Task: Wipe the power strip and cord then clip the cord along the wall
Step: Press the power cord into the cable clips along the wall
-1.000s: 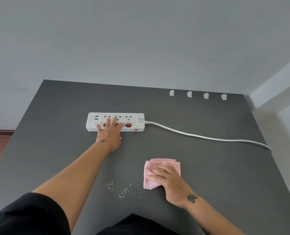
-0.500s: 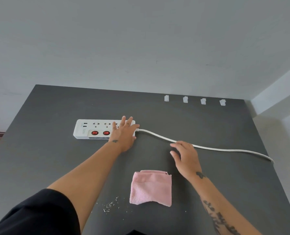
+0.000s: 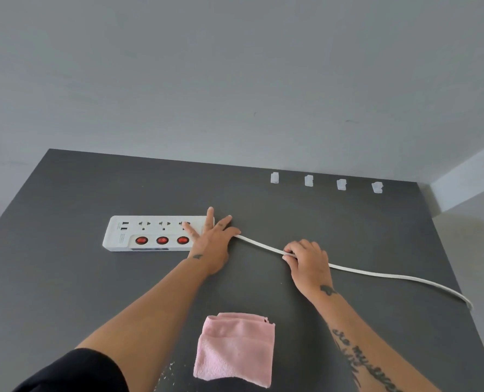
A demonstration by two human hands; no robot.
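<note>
- White plastic power strip (image 3: 150, 233) lies flat on the dark grey tabletop (image 3: 65, 292), long side facing me, left of centre. It has three red switches along the near edge and the sockets behind them.
- My left hand (image 3: 212, 244) rests palm-down on the strip's right end. The fingers are straight and spread, pressing on it and not wrapped around anything.
- The white cord (image 3: 376, 274) leaves the strip from under that hand. It runs right across the table in a loose line and drops over the right edge.
- My right hand (image 3: 308, 264) is on the cord, part-way along and well to the right of the strip. The fingers are curled over it and the thumb is tucked under, gripping it. The cord looks slightly lifted at the grip, though I cannot be sure.
- The pink cloth (image 3: 235, 349) lies folded on the table close to me, between my forearms. Neither hand is touching it.
- Pale crumbs (image 3: 167, 369) are scattered just left of the cloth.
- Four small white clips (image 3: 274, 178) stand in a row at the far edge of the table, by the grey wall (image 3: 235, 80). They are well apart from the cord, and none holds it.
- A black sleeve (image 3: 79, 372) shows at the lower left.
</note>
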